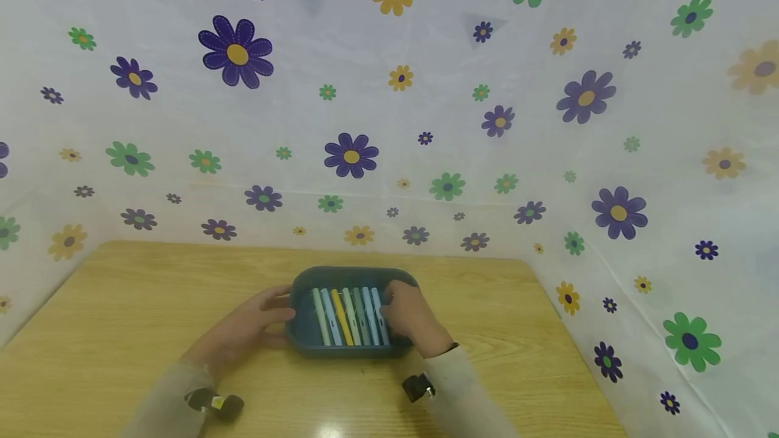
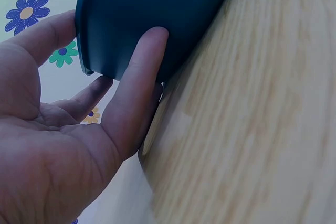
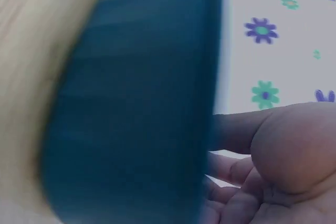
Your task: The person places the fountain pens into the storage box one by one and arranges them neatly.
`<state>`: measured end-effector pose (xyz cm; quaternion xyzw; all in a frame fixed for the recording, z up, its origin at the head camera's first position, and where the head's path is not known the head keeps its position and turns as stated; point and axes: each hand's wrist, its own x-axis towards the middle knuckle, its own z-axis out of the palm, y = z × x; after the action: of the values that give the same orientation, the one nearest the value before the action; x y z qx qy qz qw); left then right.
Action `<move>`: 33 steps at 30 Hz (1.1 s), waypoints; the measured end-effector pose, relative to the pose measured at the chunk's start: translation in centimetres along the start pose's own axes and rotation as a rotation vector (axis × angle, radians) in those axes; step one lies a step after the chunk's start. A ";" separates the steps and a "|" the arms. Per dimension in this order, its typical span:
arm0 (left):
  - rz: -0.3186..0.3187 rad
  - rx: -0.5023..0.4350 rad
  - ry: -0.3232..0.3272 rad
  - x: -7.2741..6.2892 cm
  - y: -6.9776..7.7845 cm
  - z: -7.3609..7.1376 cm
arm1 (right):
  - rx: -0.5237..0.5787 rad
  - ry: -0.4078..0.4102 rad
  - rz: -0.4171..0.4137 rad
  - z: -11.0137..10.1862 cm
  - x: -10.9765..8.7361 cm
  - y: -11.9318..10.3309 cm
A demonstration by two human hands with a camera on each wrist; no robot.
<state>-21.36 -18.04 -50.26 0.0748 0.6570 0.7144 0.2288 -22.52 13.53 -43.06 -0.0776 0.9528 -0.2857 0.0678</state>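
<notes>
A dark teal tray (image 1: 341, 351) with rounded corners sits on the table. In it, several slim pens (image 1: 342, 317) lie side by side in pale green, light blue and yellow. My left hand (image 1: 249, 323) touches the tray's left end with fairly straight fingers; in the left wrist view its thumb (image 2: 142, 66) rests against the outer wall. My right hand (image 1: 410, 316) reaches over the right end into the tray, fingers bent, beside the rightmost light blue pen (image 1: 379, 316). Its fingertips are hidden behind the wall in the right wrist view, so a grip on a pen cannot be made out.
The wooden table (image 1: 152, 296) extends around the tray. A white cloth (image 1: 292, 120) with printed flowers hangs behind the table and along its sides. Dark wrist devices (image 1: 418, 387) are worn at both sleeves.
</notes>
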 end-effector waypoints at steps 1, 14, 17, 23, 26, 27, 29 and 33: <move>0.000 0.002 0.000 0.0 0.0 0.0 | 0.043 -0.001 -0.006 -0.4 -0.1 0.0; 0.006 0.017 0.000 -0.5 -0.2 -0.4 | 0.140 0.152 -0.011 -3.5 -1.9 1.8; 0.013 0.027 0.002 -0.5 0.0 -0.6 | -0.064 0.263 -0.076 -2.8 -2.1 0.7; 0.015 0.027 -0.001 -0.5 0.0 -1.0 | -0.241 0.374 -0.181 -1.3 -2.4 -1.6; 0.014 0.036 -0.002 -0.5 0.0 -1.0 | -0.265 0.407 -0.198 -0.7 -2.4 -1.8; 0.017 0.046 -0.001 -0.5 0.0 -1.0 | -0.272 0.415 -0.199 -0.6 -2.4 -1.7; 0.021 0.116 0.042 -0.6 0.2 -1.0 | -0.278 0.434 -0.212 -0.5 -2.4 -1.5; 0.052 0.297 0.181 -0.8 1.1 -1.3 | -0.282 0.479 -0.232 -0.4 -2.5 -0.5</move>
<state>-21.38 -19.58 -49.21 0.0602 0.7709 0.6192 0.1365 -20.08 13.81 -42.29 -0.1250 0.9568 -0.1664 -0.2032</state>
